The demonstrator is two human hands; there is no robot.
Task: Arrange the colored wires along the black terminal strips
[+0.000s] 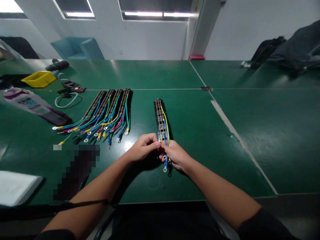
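Note:
A long black terminal block (160,120) lies on the green table, pointing away from me. Yellow, blue and red wires (167,126) run along it toward me, ending in ring lugs (165,168). At its near end, my left hand (145,146) pinches the block's end with thumb and forefinger; the exact contact is partly hidden. My right hand (176,155) is closed around the wires just beside it, with the lugs sticking out below. Both hands touch each other at the fingertips.
Several similar wired terminal blocks (110,103) lie side by side to the left. Beyond them are a purple-labelled bottle (37,105), a yellow bin (39,79) and a white cable (66,106). A white pad (18,187) lies near left; dark bags (282,50) sit far right.

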